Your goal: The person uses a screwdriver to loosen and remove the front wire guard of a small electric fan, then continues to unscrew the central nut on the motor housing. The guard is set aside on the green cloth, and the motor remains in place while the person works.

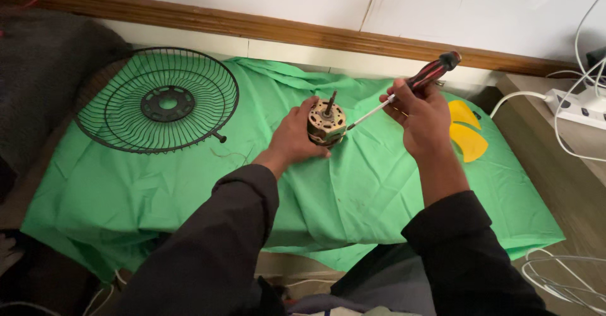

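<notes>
Two hands, left hand [295, 137] clasping fan motor [326, 124], right hand [421, 117] gripping screwdriver [411, 84]

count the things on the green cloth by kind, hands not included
fan motor, held by the left hand: 1
screwdriver, in the right hand: 1
black wire fan guard: 1
yellow fan blade piece: 1
total: 4

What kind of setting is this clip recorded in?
Probably a makeshift home repair spot: a green cloth covers a low table by the wall, holding a black wire fan guard, with a white power strip alongside.
</notes>
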